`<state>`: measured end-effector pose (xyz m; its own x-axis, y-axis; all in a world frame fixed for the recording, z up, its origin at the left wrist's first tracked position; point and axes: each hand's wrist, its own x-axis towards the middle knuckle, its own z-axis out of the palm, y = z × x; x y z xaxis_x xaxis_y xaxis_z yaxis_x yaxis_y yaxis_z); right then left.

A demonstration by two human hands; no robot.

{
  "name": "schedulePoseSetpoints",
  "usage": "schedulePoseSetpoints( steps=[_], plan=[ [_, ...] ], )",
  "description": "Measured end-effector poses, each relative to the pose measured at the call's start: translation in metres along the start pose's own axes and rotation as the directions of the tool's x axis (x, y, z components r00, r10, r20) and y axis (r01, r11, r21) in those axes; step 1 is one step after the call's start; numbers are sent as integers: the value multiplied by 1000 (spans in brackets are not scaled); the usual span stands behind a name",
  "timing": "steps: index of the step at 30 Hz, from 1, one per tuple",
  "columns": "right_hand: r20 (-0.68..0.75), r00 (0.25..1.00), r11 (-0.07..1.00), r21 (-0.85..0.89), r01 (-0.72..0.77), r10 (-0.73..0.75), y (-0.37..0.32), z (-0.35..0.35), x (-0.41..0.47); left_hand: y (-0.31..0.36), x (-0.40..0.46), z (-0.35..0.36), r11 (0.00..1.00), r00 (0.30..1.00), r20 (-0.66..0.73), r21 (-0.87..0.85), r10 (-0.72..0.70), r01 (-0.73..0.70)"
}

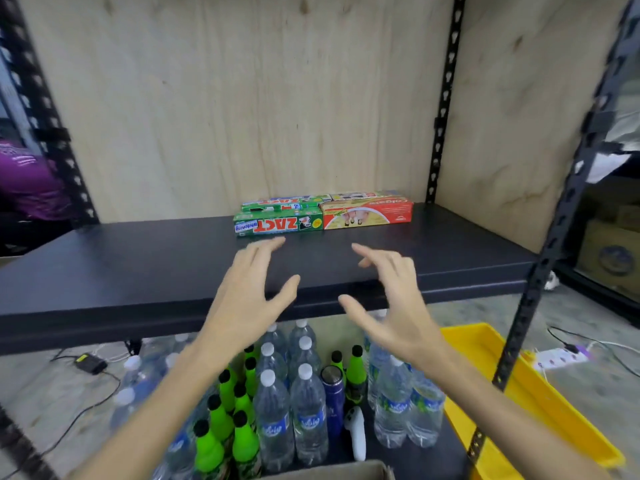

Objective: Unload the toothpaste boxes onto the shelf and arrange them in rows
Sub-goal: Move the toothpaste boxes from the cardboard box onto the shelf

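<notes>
Fingers [263,247] of both hands spread wide, empty, toothpaste boxes [323,213] lying just beyond them.

Four toothpaste boxes on the shelf [138,258] — two green [278,223], two red [367,213].

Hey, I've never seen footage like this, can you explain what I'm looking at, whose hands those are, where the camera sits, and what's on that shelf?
There is one picture, from a camera worn on a person's head, looking forward and down. No robot here. The left hand and right hand are bare, open and hold nothing, above the dark shelf. At its back lie toothpaste boxes: a green box beside a red box, with more boxes behind them. On the shelf below stand water bottles and green bottles. A yellow bin sits at the right.
</notes>
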<state>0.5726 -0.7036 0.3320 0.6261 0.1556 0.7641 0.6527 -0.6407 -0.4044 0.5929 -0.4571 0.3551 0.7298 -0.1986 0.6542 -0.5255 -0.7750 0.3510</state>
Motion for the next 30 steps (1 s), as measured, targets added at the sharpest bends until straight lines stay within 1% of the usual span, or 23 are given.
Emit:
schedulePoseSetpoints(
  steps=[2,3,4,7,10,12,14,17,19,21,24,26,27,28,30],
  plan=[
    [-44,998,997,63,-44,47,-18,21,-49,14,-52,14,997,997,-49,51,60,-57],
    [-53,995,993,90,-82,87,-23,33,-73,17,-78,23,997,997,-53,49,64,-61],
    [-52,990,986,110,-127,134,-25,44,-96,17,-104,33,999,998,-51,23,37,-36],
    [-3,969,963,111,-245,247,-21,79,-159,7,-172,65,993,993,-37,-46,-109,107],
    [77,926,927,39,-373,369,-8,107,-222,-15,-235,94,956,955,62,-22,-291,292],
    [147,881,893,-32,-450,449,1,122,-261,-33,-274,111,914,903,146,31,-405,405],
    [213,834,861,-93,-501,508,9,136,-297,-51,-310,123,854,830,204,81,-519,514],
    [360,775,855,-211,-474,519,20,154,-345,-70,-357,136,759,719,259,111,-645,641],
    [450,696,828,-252,-501,559,31,171,-372,-85,-389,150,676,620,302,135,-724,725],
    [475,645,798,-277,-536,598,34,175,-387,-89,-406,156,639,567,341,156,-750,753],
    [508,563,751,-329,-573,652,50,198,-407,-103,-432,180,546,438,407,201,-802,813],
    [536,496,715,-358,-600,684,62,213,-419,-110,-445,196,524,390,458,213,-799,824],
    [551,465,702,-368,-610,693,69,220,-425,-113,-452,206,526,382,481,209,-789,824],
    [561,448,695,-370,-617,697,75,228,-428,-114,-456,214,523,368,505,206,-780,827],
    [573,426,688,-382,-617,700,89,243,-432,-116,-460,229,536,369,544,184,-753,824]
  ],
)
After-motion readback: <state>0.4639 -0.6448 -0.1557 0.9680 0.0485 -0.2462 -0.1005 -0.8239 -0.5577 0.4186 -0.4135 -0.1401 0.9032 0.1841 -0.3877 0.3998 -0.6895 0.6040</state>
